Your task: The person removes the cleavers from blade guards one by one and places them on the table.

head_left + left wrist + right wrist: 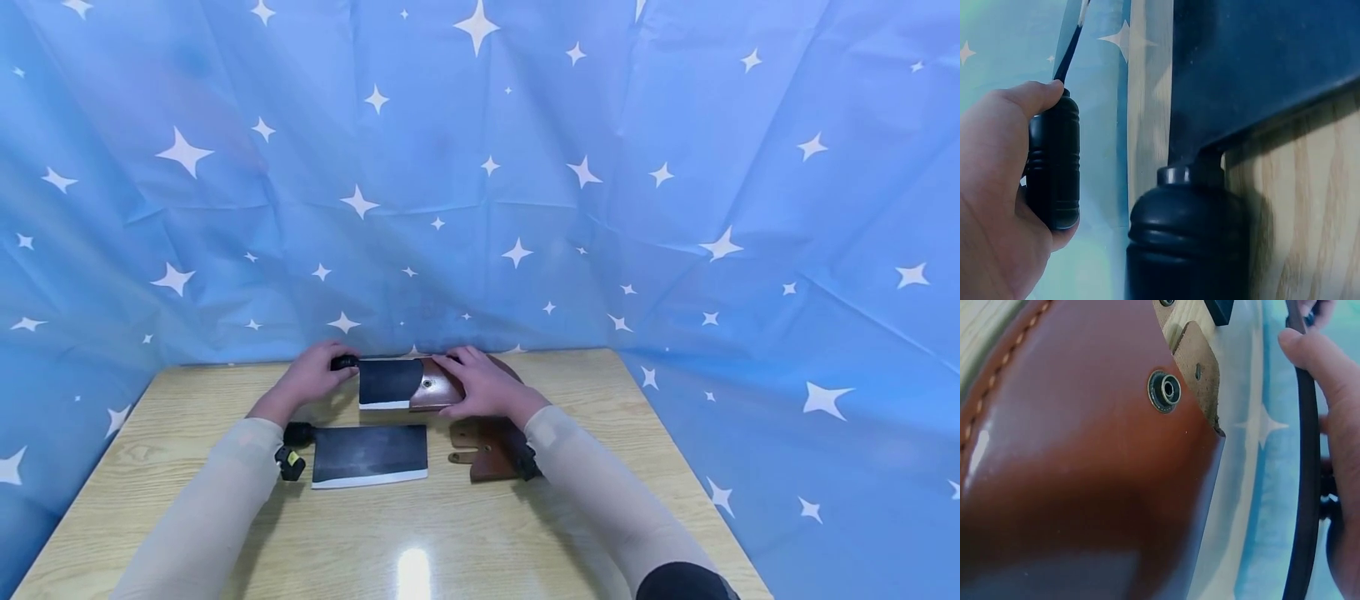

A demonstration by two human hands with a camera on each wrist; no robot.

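At the far side of the table, my left hand (313,377) grips the black ridged handle (1055,164) of a cleaver (386,383). The cleaver's dark blade, pale along its edge, is partly inside a brown leather sheath (429,397). My right hand (489,387) holds that sheath from the right, thumb on the near side; it hides part of the sheath. Nearer, a second cleaver (370,455) lies flat, handle to the left. Under my right forearm lies a second brown leather sheath (491,460), with a metal snap (1165,391) in the right wrist view.
The wooden table (360,542) ends at a blue star-patterned cloth (480,208) close behind my hands, with more cloth along both sides. A black wrist camera (289,463) hangs under my left forearm, beside the second cleaver's handle.
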